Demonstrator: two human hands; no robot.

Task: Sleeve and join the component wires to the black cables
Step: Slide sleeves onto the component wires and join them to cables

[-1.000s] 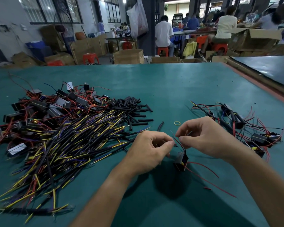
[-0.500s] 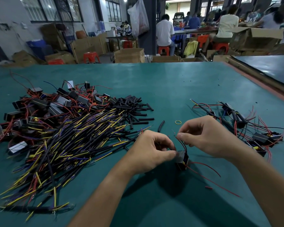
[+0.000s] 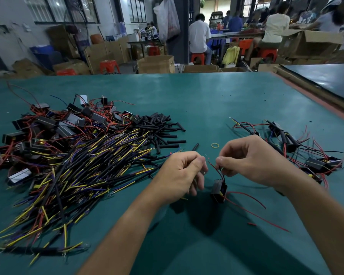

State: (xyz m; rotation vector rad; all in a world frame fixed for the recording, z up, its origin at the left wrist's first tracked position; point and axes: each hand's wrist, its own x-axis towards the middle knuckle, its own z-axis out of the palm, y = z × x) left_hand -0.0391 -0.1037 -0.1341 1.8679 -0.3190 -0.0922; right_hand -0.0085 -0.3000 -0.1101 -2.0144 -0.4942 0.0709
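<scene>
teal counter [image 3: 207, 100] carries it all. a small black box component [image 3: 218, 190] hangs just below the right hand [image 3: 252, 161], whose fingers [image 3: 219, 161] pinch its thin red and black wires, which run upright from the box. up-left of the box, the left hand [image 3: 184, 173] curls its fingers [image 3: 199, 161] round what looks like a yellow-tipped black cable [image 3: 184, 198], mostly hidden. both pinches sit level, near but apart, so the join lies straight across. left of the box sprawls a heap of black cables with yellow and purple leads [image 3: 77, 171], with short black tube sleeves [image 3: 161, 132] beyond it. nothing blocks the gap.
</scene>
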